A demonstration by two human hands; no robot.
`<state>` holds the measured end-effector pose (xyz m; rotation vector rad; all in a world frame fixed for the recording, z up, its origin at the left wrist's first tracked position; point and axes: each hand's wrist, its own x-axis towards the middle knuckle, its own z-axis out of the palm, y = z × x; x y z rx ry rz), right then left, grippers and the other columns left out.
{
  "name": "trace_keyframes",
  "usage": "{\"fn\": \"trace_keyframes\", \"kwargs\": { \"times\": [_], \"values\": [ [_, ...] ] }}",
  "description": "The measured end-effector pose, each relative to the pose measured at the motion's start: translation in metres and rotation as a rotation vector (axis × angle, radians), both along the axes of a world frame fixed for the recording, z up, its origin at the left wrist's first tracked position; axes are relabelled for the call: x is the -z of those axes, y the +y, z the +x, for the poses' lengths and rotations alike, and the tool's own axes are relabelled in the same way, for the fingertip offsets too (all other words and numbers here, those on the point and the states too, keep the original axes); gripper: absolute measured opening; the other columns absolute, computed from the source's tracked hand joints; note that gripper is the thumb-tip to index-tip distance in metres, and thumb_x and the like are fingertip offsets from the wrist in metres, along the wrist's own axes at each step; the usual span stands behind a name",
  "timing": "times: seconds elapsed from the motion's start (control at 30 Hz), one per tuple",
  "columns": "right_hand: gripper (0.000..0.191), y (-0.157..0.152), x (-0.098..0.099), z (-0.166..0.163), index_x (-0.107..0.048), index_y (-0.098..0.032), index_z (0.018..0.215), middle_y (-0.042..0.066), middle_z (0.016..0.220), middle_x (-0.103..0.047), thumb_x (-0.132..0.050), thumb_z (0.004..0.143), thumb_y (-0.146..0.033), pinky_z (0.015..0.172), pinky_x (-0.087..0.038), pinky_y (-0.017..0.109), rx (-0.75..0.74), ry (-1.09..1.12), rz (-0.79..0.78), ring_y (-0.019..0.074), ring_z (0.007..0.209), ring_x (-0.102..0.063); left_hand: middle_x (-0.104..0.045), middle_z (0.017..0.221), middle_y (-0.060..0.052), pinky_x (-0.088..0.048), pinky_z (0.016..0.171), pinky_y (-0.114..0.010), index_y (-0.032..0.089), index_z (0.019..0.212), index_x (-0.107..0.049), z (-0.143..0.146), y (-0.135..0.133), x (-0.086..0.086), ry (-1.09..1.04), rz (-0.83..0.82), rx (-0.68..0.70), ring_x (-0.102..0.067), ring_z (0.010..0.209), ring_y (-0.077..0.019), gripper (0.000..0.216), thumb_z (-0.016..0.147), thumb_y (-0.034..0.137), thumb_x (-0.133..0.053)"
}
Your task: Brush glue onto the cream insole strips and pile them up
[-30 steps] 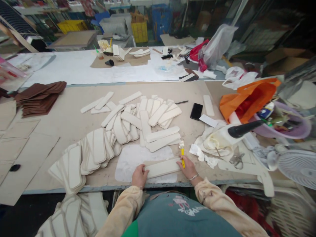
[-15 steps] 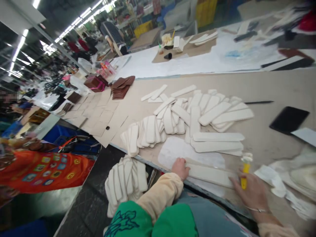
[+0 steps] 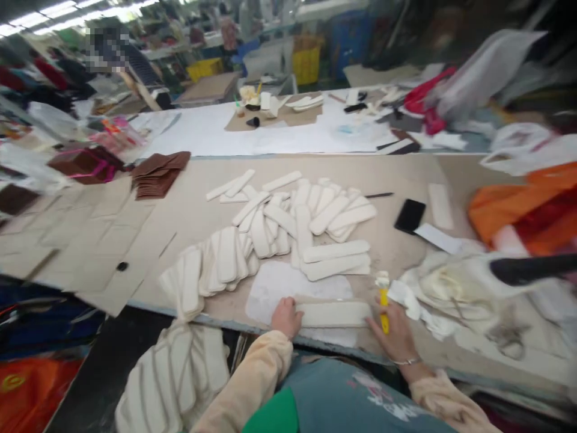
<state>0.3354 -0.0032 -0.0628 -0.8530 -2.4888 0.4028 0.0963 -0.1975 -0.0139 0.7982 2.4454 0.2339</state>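
Observation:
A long cream strip (image 3: 336,314) lies on a white glue-stained sheet (image 3: 279,282) at the near table edge. My left hand (image 3: 285,317) presses down on the strip's left end, fingers curled. My right hand (image 3: 394,334) is closed round a yellow-handled brush (image 3: 383,297) at the strip's right end, bristles pointing away from me. Behind the sheet, several more cream strips (image 3: 288,225) lie fanned out in overlapping piles.
A black phone (image 3: 410,216) and a pen (image 3: 378,195) lie behind right. White rags (image 3: 446,282) and an orange bag (image 3: 523,207) crowd the right. Brown pieces (image 3: 157,171) are stacked at the left. More strips (image 3: 175,373) hang below the table edge. Cardboard sheets (image 3: 81,240) cover the left.
The view swung left and then back toward the centre. Both hands stayed on the strip and the brush in the same grip.

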Motion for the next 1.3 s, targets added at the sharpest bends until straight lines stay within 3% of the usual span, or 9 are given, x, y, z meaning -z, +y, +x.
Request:
{"fn": "trace_keyframes", "kwargs": {
  "times": [0.17, 0.4, 0.77, 1.3],
  "values": [
    [0.021, -0.013, -0.013, 0.018, -0.045, -0.021, 0.084, 0.011, 0.103, -0.059, -0.057, 0.076, -0.036, 0.084, -0.043, 0.045, 0.054, 0.017, -0.102, 0.0269, 0.099, -0.052, -0.052, 0.097, -0.005, -0.038, 0.077, -0.027, 0.019, 0.093, -0.049, -0.004, 0.003, 0.008, 0.044, -0.002, 0.042, -0.051, 0.089, -0.0163, 0.021, 0.077, 0.032, -0.053],
    [0.021, -0.029, -0.016, 0.043, -0.044, -0.022, 0.084, 0.01, 0.109, -0.06, -0.06, 0.074, -0.032, 0.087, -0.041, 0.048, 0.089, 0.008, -0.148, 0.0286, 0.105, -0.05, -0.051, 0.102, -0.005, -0.038, 0.075, -0.026, 0.019, 0.095, -0.05, -0.002, 0.001, 0.009, 0.088, -0.024, 0.071, -0.052, 0.09, -0.0155, 0.022, 0.078, 0.034, -0.051],
    [0.017, -0.044, -0.03, 0.056, -0.044, -0.023, 0.085, 0.01, 0.111, -0.06, -0.057, 0.073, -0.023, 0.087, -0.042, 0.048, 0.129, 0.032, -0.163, 0.0284, 0.105, -0.051, -0.053, 0.098, -0.005, -0.038, 0.069, -0.027, 0.019, 0.093, -0.047, -0.002, 0.002, 0.011, 0.141, -0.044, 0.117, -0.054, 0.087, -0.0175, 0.022, 0.079, 0.037, -0.047],
    [0.016, -0.049, -0.029, 0.081, -0.044, -0.023, 0.082, 0.008, 0.108, -0.061, -0.057, 0.073, -0.026, 0.088, -0.044, 0.046, 0.17, 0.06, -0.132, 0.0274, 0.106, -0.052, -0.056, 0.083, -0.003, -0.036, 0.068, -0.026, 0.02, 0.081, -0.045, -0.003, 0.004, 0.01, 0.179, 0.01, 0.151, -0.055, 0.08, -0.0162, 0.012, 0.074, 0.028, -0.052]
  ]
}}
